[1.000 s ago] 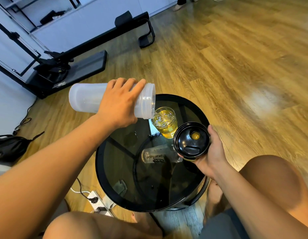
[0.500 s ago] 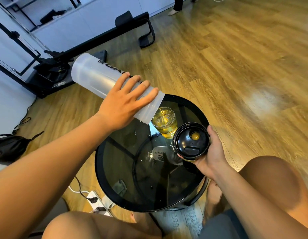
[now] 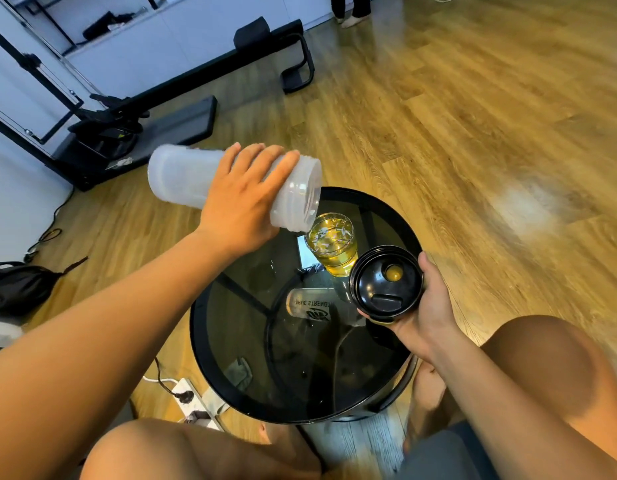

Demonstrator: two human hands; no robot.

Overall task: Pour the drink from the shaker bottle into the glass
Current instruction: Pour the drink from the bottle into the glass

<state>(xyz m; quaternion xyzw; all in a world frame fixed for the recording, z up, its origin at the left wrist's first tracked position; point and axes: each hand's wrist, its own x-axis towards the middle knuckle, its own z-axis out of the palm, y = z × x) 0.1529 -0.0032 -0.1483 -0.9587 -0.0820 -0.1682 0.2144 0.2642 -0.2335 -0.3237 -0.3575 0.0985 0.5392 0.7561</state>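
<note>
Left hand [image 3: 239, 206] fingers [image 3: 265, 164] are wrapped around the shaker [image 3: 182, 178], tipped mouth-down just over the glass [image 3: 334, 247] of yellow drink and ice on the round glass counter [image 3: 231, 341]. The shaker's reflection reads "TRUE STRENGTH", mirrored. Right hand [image 3: 421, 313] fingers clamp the black lid [image 3: 386, 282] beside the glass. A power strip [image 3: 193, 400] lies on the floor.
</note>
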